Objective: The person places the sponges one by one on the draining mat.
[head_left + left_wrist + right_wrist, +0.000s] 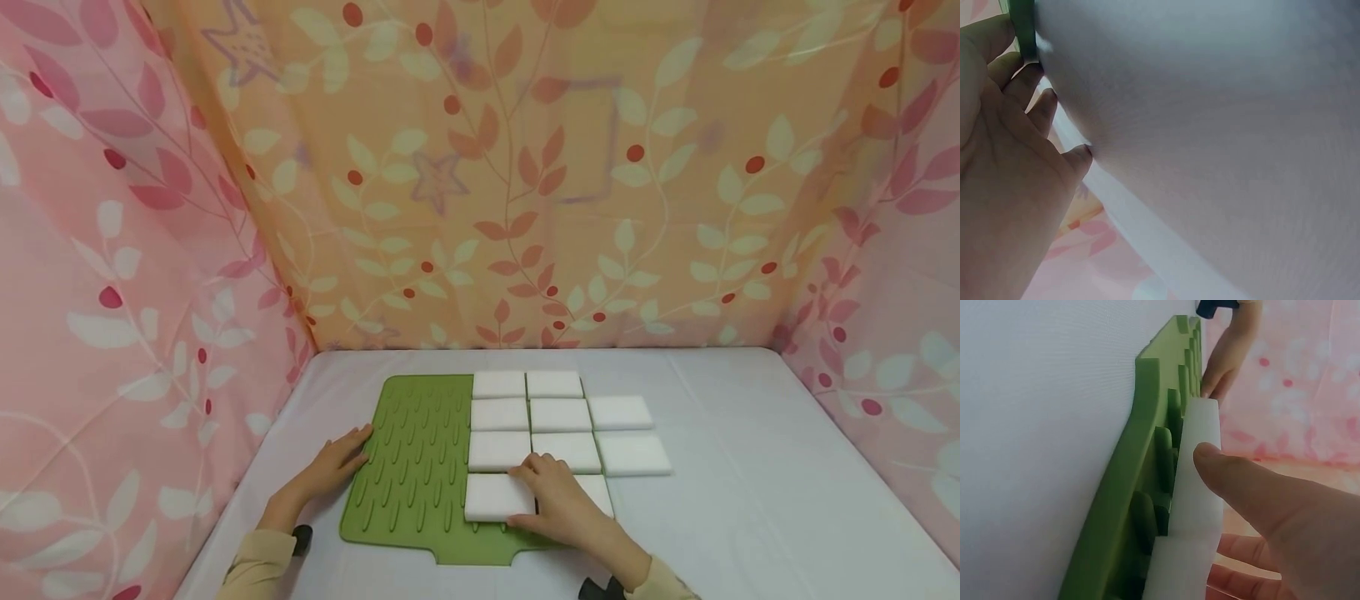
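A green drying mat (420, 450) with raised ridges lies on the table, its right part covered by rows of white sponge blocks (498, 414). My right hand (562, 500) grips the front-left sponge block (495, 497), thumb on the near side and fingers at the far side. In the right wrist view, the thumb presses the side of that block (1200, 425), which sits on top of the ridges. My left hand (326, 471) rests at the mat's left edge with its fingertips touching it. The left wrist view shows those fingers spread along the green edge (1022, 31).
Two sponge blocks (633, 454) at the right lie past the mat's visible area. White cloth covers the table (750, 500). Floral curtains rise at the back (480, 183) and along both sides. A short tab (472, 557) juts from the mat's front edge.
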The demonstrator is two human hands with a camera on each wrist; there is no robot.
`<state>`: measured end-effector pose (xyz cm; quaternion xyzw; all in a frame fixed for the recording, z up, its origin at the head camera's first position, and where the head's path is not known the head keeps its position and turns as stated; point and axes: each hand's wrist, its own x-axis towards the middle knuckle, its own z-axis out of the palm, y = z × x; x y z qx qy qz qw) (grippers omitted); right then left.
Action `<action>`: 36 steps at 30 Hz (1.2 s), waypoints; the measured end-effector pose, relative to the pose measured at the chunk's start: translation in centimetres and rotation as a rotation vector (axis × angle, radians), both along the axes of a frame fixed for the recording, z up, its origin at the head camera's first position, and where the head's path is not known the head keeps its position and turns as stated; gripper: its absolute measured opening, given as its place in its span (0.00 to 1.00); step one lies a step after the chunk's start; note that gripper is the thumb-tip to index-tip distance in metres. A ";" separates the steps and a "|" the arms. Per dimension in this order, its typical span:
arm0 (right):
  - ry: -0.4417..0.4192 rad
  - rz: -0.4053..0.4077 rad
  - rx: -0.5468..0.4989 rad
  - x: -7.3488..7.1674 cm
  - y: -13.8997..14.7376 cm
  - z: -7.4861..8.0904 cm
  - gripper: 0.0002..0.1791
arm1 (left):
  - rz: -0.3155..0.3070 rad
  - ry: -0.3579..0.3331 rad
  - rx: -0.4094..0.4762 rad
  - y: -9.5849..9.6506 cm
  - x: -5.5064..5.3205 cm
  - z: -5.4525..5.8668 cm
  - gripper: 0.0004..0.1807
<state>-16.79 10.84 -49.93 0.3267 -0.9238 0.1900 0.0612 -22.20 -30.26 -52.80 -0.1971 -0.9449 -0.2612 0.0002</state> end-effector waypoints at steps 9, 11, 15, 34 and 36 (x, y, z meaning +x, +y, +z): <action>0.081 -0.026 0.082 0.1 -0.3 -0.2 0.35 | -0.005 -0.008 -0.001 0.0 0.0 -0.2 0.29; 0.079 -0.026 0.086 0.2 -0.4 -0.1 0.35 | -0.005 -0.006 -0.005 0.0 0.0 -0.4 0.29; 0.057 -0.021 0.087 0.1 -0.3 0.1 0.37 | -0.001 -0.006 -0.003 0.0 0.0 -0.3 0.29; 0.093 -0.103 -0.062 -2.0 2.8 2.1 0.31 | -0.006 0.009 0.001 -0.1 -0.1 -0.3 0.29; 0.081 -0.120 -0.068 -2.2 3.3 2.3 0.30 | -0.008 0.008 0.004 0.0 -0.1 -0.3 0.29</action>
